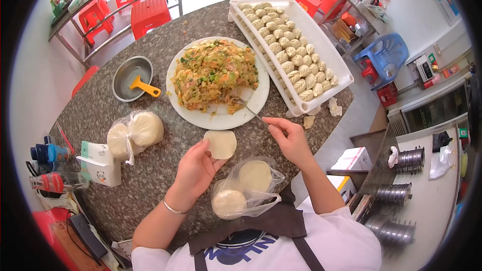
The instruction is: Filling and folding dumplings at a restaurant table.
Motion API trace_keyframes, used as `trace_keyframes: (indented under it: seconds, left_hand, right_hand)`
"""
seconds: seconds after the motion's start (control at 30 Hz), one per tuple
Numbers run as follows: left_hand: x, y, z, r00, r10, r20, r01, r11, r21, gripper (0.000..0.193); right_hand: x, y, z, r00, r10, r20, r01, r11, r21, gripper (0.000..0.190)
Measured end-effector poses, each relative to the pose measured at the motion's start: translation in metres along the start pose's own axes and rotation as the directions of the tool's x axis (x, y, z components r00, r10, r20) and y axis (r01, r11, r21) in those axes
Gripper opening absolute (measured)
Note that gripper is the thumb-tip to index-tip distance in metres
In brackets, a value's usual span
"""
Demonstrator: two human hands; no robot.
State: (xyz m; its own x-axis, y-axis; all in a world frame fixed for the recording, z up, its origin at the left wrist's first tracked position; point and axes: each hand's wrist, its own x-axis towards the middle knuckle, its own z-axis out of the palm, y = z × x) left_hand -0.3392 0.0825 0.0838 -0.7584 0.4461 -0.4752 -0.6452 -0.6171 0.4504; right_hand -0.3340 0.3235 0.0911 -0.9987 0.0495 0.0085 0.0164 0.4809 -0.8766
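Note:
My left hand (196, 167) holds a thin round dough wrapper (222, 145) by its left edge, just below the rim of a big white plate (222, 122). A mound of chopped vegetable filling (216, 71) covers most of that plate. Between the fingertips of my right hand (288, 137) is the handle of a metal spoon or spatula (254, 113); its far end touches the filling at the plate's lower right. Close to my body, an open clear plastic bag (276, 192) contains stacks of round wrappers (229, 201).
A white plastic tray (327, 52) of pleated dumplings (286, 45) stands at the right. Left lie a metal bowl (124, 71) with a yellow-handled tool (145, 86), a knotted bag of wrappers (135, 133), a tissue pack (99, 163) and a glass bottle (60, 181). Dough scraps (335, 107) lie near the right edge.

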Motion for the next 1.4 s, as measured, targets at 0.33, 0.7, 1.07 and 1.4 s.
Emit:
trace_keyframes:
  seconds: [0.33, 0.7, 1.07, 1.4]
  left_hand:
    - [0.004, 0.004, 0.014, 0.991, 0.055, 0.125, -0.021, 0.966, -0.257, 0.045]
    - [-0.004, 0.018, 0.004, 0.994, 0.1, 0.051, -0.09, 0.983, -0.16, 0.039]
    - [-0.007, 0.022, 0.004, 0.987, 0.156, 0.02, -0.153, 0.982, -0.112, 0.04]
    - [-0.004, 0.018, 0.005, 0.986, 0.164, -0.02, -0.165, 0.981, -0.101, 0.041]
  right_hand:
    - [-0.028, -0.006, 0.01, 0.986, 0.022, 0.163, -0.042, 0.992, 0.122, 0.026]
    - [0.003, -0.015, 0.012, 0.993, 0.114, -0.002, -0.114, 0.992, 0.05, 0.026]
    - [-0.021, -0.023, 0.023, 0.976, 0.059, 0.212, -0.092, 0.984, 0.152, 0.026]
    - [-0.026, -0.013, 0.025, 0.984, 0.127, 0.125, -0.15, 0.97, 0.191, 0.027]
